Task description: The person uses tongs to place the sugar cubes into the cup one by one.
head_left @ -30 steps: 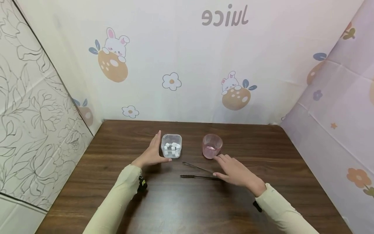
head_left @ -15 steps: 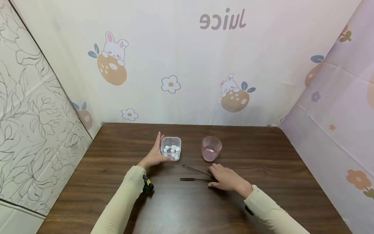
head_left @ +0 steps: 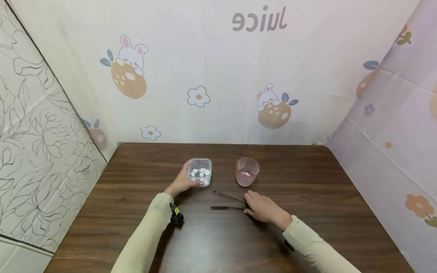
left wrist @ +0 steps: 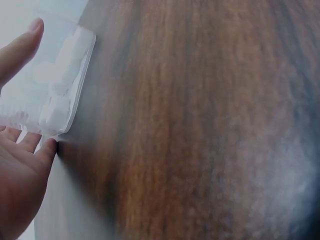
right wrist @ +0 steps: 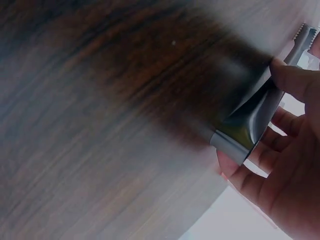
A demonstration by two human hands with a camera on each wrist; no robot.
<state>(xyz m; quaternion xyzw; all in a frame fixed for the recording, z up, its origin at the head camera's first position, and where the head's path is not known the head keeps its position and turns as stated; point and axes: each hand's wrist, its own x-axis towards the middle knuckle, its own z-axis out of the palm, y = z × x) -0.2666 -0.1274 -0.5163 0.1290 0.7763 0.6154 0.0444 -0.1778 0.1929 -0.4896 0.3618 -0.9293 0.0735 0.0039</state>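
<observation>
A small clear square plastic container [head_left: 200, 165] stands on the table with several white cube-like pieces [head_left: 203, 173] inside. My left hand [head_left: 181, 182] grips it from the left, the thumb across its near side and the fingers behind. In the left wrist view the container [left wrist: 75, 95] sits between thumb and fingers. Metal tongs [head_left: 223, 207] lie low over the table, their two arms spread apart and tips pointing left. My right hand [head_left: 265, 208] holds them at the closed end, between thumb and fingers; the right wrist view shows the shiny tongs [right wrist: 252, 117] close up.
A pink see-through cup [head_left: 247, 173] stands behind the tongs, to the right of the container. The brown wooden table [head_left: 205, 242] ends at a printed cloth wall [head_left: 218, 113] at the back, with more walls left and right.
My left hand has closed from beside the container to a grip round it. My right hand has moved left and nearer, from by the cup, and has taken hold of the tongs.
</observation>
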